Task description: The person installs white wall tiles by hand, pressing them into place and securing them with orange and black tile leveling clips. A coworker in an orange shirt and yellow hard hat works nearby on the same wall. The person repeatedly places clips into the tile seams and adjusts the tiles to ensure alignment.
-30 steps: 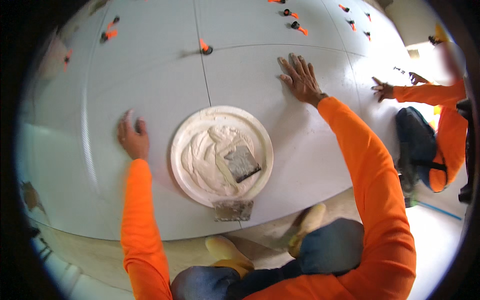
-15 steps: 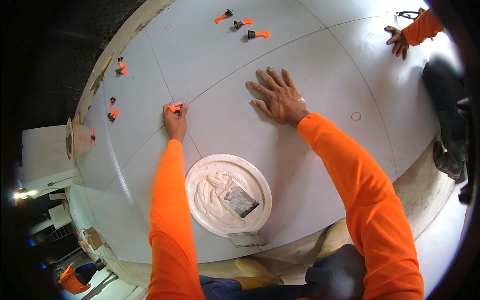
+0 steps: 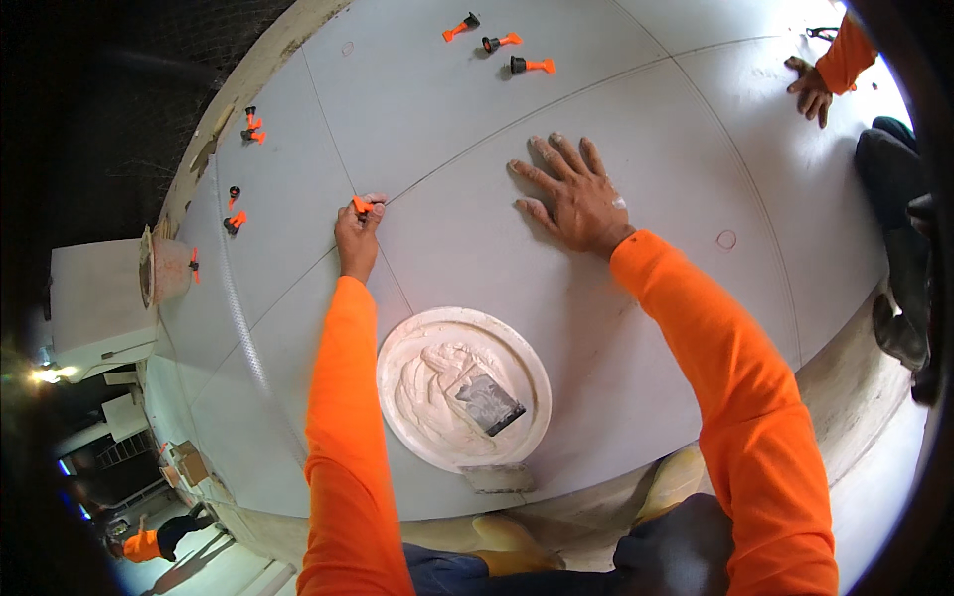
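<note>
My left hand (image 3: 356, 243) pinches the orange handle of a tile leveler (image 3: 362, 205) where the joints of the large grey tiles cross. The lower part of that leveler is hidden by my fingers. Flat on the tile (image 3: 477, 248) to the right lies my right hand (image 3: 579, 204), fingers spread and dusted with pale paste. Close to me stands a round white tub (image 3: 463, 315) holding creamy pale paste (image 3: 425, 397). A flat dark-grey blade (image 3: 490, 404) lies in the paste, and a grey scraper-like plate (image 3: 498, 479) sits against the tub's near rim.
Orange-and-black levelers (image 3: 532, 66) lie at the far side, with several more (image 3: 236, 223) toward the left. A bucket (image 3: 169, 270) stands at the left edge, near a long metal strip (image 3: 238, 318). A co-worker's hand (image 3: 813, 94) rests on the tiles at far right.
The whole view has shifted slightly, moving the scene rightward. The orange handle sits at a different angle in my left fingers. My right hand stays flat on the same tile.
</note>
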Motion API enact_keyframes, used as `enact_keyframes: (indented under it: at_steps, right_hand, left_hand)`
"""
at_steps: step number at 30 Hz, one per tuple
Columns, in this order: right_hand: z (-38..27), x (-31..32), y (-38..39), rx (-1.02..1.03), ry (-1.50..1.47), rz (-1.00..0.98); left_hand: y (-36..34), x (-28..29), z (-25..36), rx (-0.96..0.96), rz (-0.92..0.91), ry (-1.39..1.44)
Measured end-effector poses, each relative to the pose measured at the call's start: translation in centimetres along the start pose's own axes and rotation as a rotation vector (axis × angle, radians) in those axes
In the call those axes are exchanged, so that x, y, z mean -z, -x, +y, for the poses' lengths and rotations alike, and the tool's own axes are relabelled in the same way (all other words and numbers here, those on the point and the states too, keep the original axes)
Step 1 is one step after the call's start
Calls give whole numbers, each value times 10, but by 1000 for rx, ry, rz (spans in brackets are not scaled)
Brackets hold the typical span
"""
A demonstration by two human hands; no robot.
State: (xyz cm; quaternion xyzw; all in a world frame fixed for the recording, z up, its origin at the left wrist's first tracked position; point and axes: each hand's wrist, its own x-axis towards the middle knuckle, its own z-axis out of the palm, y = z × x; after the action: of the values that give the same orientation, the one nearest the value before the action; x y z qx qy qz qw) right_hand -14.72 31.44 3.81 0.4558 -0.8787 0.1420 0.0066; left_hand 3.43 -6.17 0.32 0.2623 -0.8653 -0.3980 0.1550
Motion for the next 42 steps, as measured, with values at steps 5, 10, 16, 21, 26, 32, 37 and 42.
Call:
enact_keyframes:
  at_steps: [5, 10, 16, 21, 26, 32, 37, 42]
  right_hand:
    - [0, -4, 1, -21, 15, -14]
    - [1, -11, 0, -7, 0, 54]
    - [5, -17, 3, -12, -1, 46]
    - [3, -15, 1, 2, 21, 54]
    - [3, -9, 0, 22, 107, -24]
    - [-3, 4, -2, 8, 49, -111]
    - [-4, 2, -3, 1, 58, -137]
    - [-2, 3, -2, 49, 83, -102]
  left_hand:
    - [6, 6, 0, 62, 4, 336]
    - [8, 17, -1, 45, 0, 306]
    - [5, 26, 3, 111, -5, 275]
    - [-3, 3, 17, -69, -75, 188]
    - [-3, -3, 19, -109, -47, 116]
    - [2, -8, 19, -100, -73, 130]
    - [-2, -10, 11, -60, -16, 149]
    - [4, -4, 6, -48, 8, 328]
